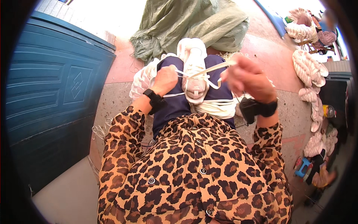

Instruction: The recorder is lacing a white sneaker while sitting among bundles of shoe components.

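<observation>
At the left of the frame stood a blue panelled door [56, 86]. Just left of centre the left hand [165, 79] was clenched on one end of a white lace [209, 69]; the white shoe [194, 71] lay on the lap at upper centre. The right hand [248, 78] pinched the other end (blurred). Even tension on both ends would probably seat the lacing best. White bundles [309, 69] crowded the right, well apart
</observation>
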### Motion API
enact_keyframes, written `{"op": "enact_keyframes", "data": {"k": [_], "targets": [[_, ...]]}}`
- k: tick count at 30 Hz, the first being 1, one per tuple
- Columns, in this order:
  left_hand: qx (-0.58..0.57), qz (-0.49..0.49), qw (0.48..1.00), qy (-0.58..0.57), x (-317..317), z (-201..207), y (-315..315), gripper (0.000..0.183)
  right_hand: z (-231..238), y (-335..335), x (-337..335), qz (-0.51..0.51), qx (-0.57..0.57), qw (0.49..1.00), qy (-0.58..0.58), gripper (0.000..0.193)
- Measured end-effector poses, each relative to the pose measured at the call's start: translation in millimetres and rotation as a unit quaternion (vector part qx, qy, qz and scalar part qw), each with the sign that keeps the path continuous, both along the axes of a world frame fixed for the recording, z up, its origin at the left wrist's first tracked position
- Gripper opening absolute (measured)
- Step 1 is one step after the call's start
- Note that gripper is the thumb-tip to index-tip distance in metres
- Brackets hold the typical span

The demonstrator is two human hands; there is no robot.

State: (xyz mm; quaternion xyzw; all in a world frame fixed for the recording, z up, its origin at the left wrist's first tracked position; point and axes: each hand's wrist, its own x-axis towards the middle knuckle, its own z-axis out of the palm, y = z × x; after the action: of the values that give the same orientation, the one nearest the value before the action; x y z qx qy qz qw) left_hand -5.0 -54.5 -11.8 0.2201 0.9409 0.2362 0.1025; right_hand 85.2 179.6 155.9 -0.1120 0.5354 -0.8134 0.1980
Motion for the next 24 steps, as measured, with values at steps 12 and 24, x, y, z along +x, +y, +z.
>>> {"op": "enact_keyframes", "data": {"k": [12, 24], "targets": [[0.290, -0.111, 0.873, -0.375, 26, 81, 31, 0.027, 35, -27, -23, -0.012, 0.005, 0.990, 0.142, 0.014], [0.619, 0.187, 0.672, -0.361, -62, 117, -36, 0.026, -107, 120, -44, -0.102, -0.338, 0.935, -0.035, 0.013]]}}
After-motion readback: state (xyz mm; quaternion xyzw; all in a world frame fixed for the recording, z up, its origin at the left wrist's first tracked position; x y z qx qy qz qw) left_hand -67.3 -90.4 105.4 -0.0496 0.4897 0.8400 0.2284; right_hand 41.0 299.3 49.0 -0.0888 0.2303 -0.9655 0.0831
